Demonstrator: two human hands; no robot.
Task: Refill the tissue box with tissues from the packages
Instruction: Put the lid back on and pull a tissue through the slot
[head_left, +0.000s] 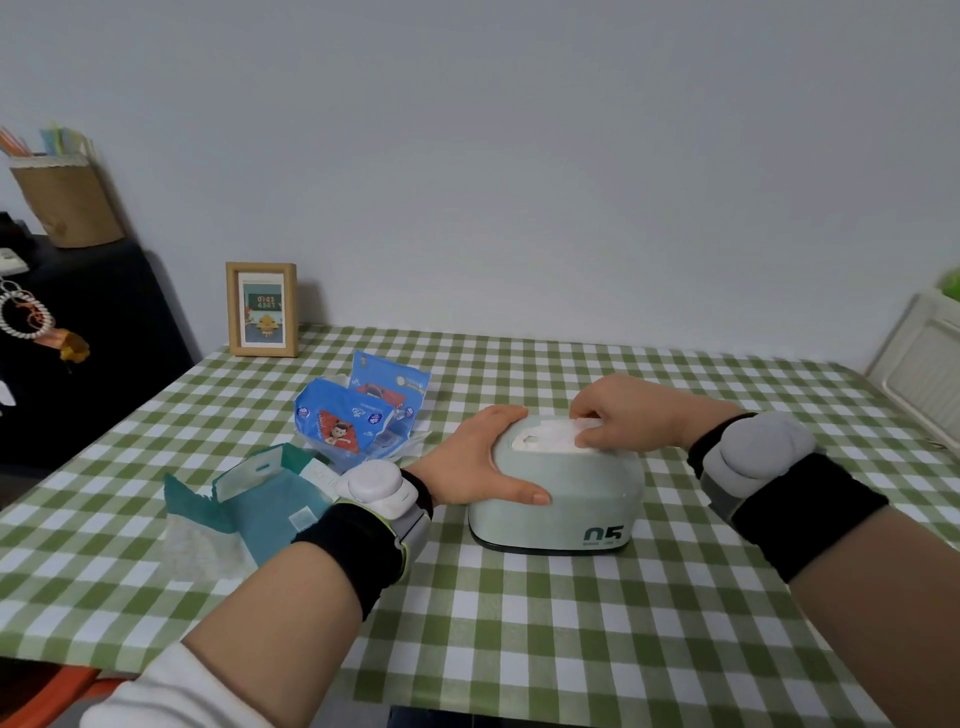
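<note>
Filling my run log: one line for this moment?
left hand steadies tissue box | right hand pinches tissues at top opening | opened packages left

right hand (631, 410) fingertips hidden in tissue box (558, 499) slot — radiator (922, 374) cropped

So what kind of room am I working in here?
Probably a home, likely a dining corner: a table under a green checked cloth, a small picture frame against the plain wall, and a woven basket on a dark cabinet.
</note>
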